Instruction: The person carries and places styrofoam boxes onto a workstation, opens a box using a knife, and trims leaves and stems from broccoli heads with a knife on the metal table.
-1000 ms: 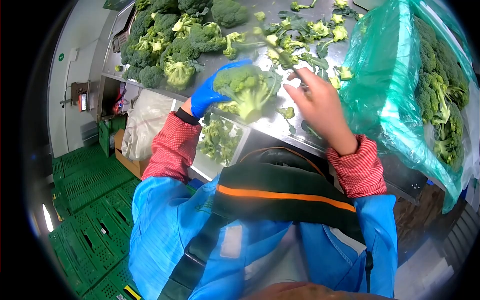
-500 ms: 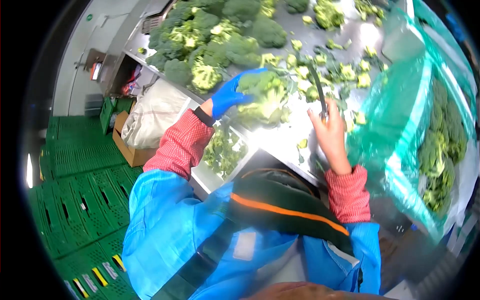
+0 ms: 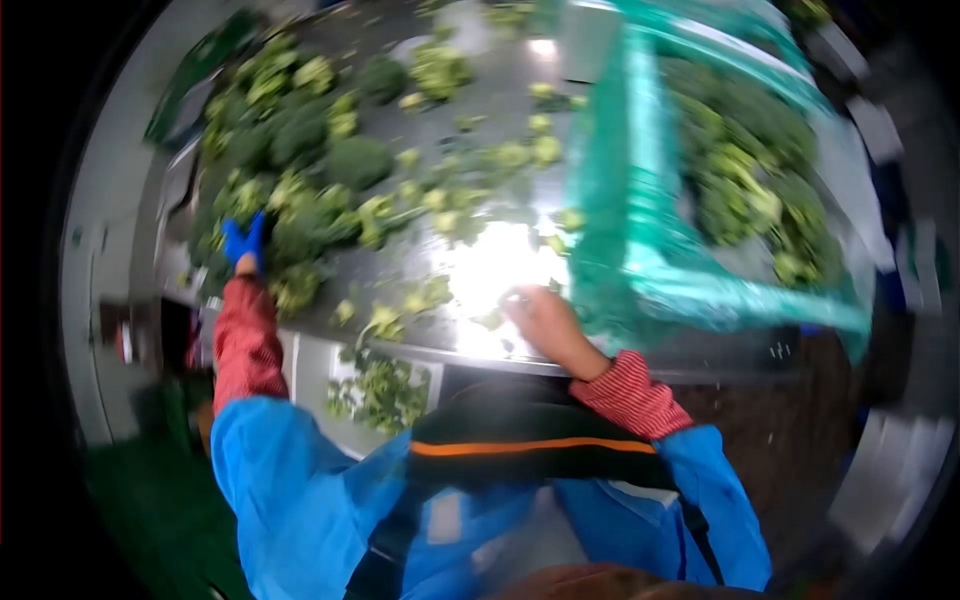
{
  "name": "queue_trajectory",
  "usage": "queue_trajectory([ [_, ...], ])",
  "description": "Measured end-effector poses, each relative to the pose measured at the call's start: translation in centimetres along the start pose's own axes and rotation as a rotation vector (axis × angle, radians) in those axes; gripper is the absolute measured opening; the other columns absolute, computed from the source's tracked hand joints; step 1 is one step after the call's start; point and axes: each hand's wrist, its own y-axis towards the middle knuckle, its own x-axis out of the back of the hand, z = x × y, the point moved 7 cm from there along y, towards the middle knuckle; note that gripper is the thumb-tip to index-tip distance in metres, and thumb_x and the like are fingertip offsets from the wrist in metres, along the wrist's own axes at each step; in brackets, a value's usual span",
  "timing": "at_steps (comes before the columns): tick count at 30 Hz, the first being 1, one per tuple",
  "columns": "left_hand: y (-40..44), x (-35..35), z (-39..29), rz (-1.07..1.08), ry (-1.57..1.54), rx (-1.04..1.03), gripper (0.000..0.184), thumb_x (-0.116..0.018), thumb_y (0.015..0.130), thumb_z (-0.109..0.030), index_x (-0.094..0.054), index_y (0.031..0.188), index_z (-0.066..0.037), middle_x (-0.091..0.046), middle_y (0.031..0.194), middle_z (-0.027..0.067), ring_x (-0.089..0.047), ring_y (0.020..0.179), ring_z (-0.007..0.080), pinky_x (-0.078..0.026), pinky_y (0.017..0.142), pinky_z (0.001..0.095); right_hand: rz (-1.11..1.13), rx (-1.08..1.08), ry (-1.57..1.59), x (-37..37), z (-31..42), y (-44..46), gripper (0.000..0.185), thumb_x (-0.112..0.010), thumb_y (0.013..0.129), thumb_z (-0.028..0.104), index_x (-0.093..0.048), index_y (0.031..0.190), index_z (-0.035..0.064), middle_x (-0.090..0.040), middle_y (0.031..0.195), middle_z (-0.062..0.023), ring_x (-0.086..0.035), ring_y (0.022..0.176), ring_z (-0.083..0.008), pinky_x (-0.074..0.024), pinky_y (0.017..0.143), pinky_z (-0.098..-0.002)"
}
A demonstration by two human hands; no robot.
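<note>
My left hand (image 3: 243, 240), in a blue glove, reaches into a heap of broccoli heads (image 3: 300, 135) on the left of the metal table. Its thumb and fingers are apart, touching or just over the broccoli; nothing is gripped. My bare right hand (image 3: 548, 320) is above the table's front edge with its fingers curled. Glare and motion blur hide what those fingers hold; no knife blade can be made out. Small cut broccoli pieces (image 3: 435, 195) lie scattered between my hands.
On the right is a crate lined with green plastic film (image 3: 640, 200), with broccoli heads (image 3: 745, 170) in it. A white bin (image 3: 310, 375) holding trimmings (image 3: 385, 395) sits below the table's front edge (image 3: 480, 362). Green crates (image 3: 150, 500) are at lower left, in shadow.
My left hand has let go of the broccoli head and moved left to the heap. My right hand held a curved dark knife before; its blade no longer shows. The view has turned right.
</note>
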Motion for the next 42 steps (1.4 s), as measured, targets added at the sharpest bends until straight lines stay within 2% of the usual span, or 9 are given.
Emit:
queue_trajectory([
  [3,-6.1,-5.4,-16.4,-0.471,1.157,-0.015,0.062,-0.076,0.079,-0.027,-0.050,0.129,-0.002,-0.056,0.125,0.0156,-0.056,0.109,0.0236,-0.045,0.093,0.0395,0.115,0.032,-0.067,0.6,-1.2,-1.1,0.023,-0.057,0.089,0.025,-0.053,0.094,0.0033,-0.060,0.084,-0.0194,-0.059,0.078,-0.0376,-0.0455,0.065,-0.0426],
  [7,-11.7,-23.7,-33.6,0.387,-0.156,-0.549,0.057,-0.067,0.083,-0.002,-0.045,0.136,-0.005,-0.048,0.137,0.0086,-0.049,0.122,0.0211,-0.037,0.104,0.0350,0.111,0.133,0.010,2.1,-1.2,-3.2,0.025,-0.057,0.088,0.026,-0.057,0.100,0.0039,-0.061,0.084,-0.0183,-0.060,0.077,-0.0362,-0.0462,0.066,-0.0428],
  [12,-33.3,-42.5,-53.3,1.105,-0.127,-1.011,0.076,-0.075,0.076,-0.015,-0.036,0.142,-0.009,-0.044,0.139,0.0152,-0.044,0.128,0.0307,-0.034,0.107,0.0394,0.160,0.174,-0.043,5.3,-1.5,-5.2,0.024,-0.057,0.089,0.026,-0.053,0.100,0.0047,-0.061,0.086,-0.0201,-0.060,0.081,-0.0403,-0.0469,0.070,-0.0490],
  [16,-38.4,-51.6,-52.1,1.077,0.501,-0.805,0.091,-0.076,0.072,-0.047,-0.028,0.144,-0.017,-0.050,0.118,0.0234,-0.055,0.104,0.0393,-0.046,0.091,0.0442,0.066,0.170,-0.026,7.1,-4.1,-7.0,0.032,-0.056,0.090,0.028,-0.055,0.110,0.0028,-0.064,0.091,-0.0202,-0.061,0.086,-0.0404,-0.0493,0.075,-0.0470],
  [23,-33.4,-56.1,-44.9,0.997,-0.110,0.028,0.070,-0.076,0.077,-0.037,-0.045,0.124,0.004,-0.060,0.105,0.0157,-0.058,0.099,0.0232,-0.048,0.086,0.0352,0.013,0.046,-0.009,11.3,-5.5,-9.6,0.033,-0.059,0.088,0.026,-0.057,0.111,0.0017,-0.065,0.091,-0.0223,-0.063,0.082,-0.0399,-0.0506,0.070,-0.0465],
  [31,-37.4,-56.0,-44.9,1.068,0.017,0.489,0.096,-0.077,0.070,-0.049,-0.034,0.138,0.003,-0.044,0.136,0.0221,-0.050,0.116,0.0326,-0.047,0.091,0.0445,-0.021,0.115,-0.055,10.9,-4.1,-9.7,0.027,-0.058,0.088,0.024,-0.058,0.104,0.0026,-0.065,0.091,-0.0199,-0.062,0.083,-0.0393,-0.0497,0.070,-0.0468],
  [35,-38.5,-59.1,-42.4,1.167,-0.309,0.342,0.070,-0.073,0.076,-0.038,-0.044,0.131,-0.008,-0.052,0.124,0.0181,-0.054,0.109,0.0312,-0.049,0.086,0.0497,0.016,0.126,-0.059,9.4,-3.9,-9.7,0.025,-0.058,0.088,0.024,-0.057,0.102,0.0036,-0.064,0.090,-0.0195,-0.062,0.083,-0.0395,-0.0492,0.071,-0.0471],
  [39,-41.4,-53.5,-47.2,1.457,-0.677,0.795,0.052,-0.064,0.085,-0.031,-0.044,0.131,-0.015,-0.054,0.120,0.0125,-0.056,0.108,0.0309,-0.050,0.087,0.0503,0.001,0.119,-0.089,8.9,-3.4,-10.1,0.024,-0.057,0.088,0.024,-0.056,0.101,0.0039,-0.063,0.087,-0.0200,-0.062,0.080,-0.0398,-0.0487,0.069,-0.0475],
  [42,-35.6,-48.9,-49.4,1.394,-0.759,0.403,0.044,-0.061,0.085,-0.028,-0.049,0.125,-0.011,-0.060,0.108,0.0083,-0.060,0.097,0.0240,-0.052,0.083,0.0423,-0.008,0.091,-0.081,8.0,-3.4,-10.1,0.024,-0.057,0.089,0.025,-0.055,0.100,0.0040,-0.062,0.086,-0.0202,-0.062,0.077,-0.0395,-0.0483,0.066,-0.0472],
])
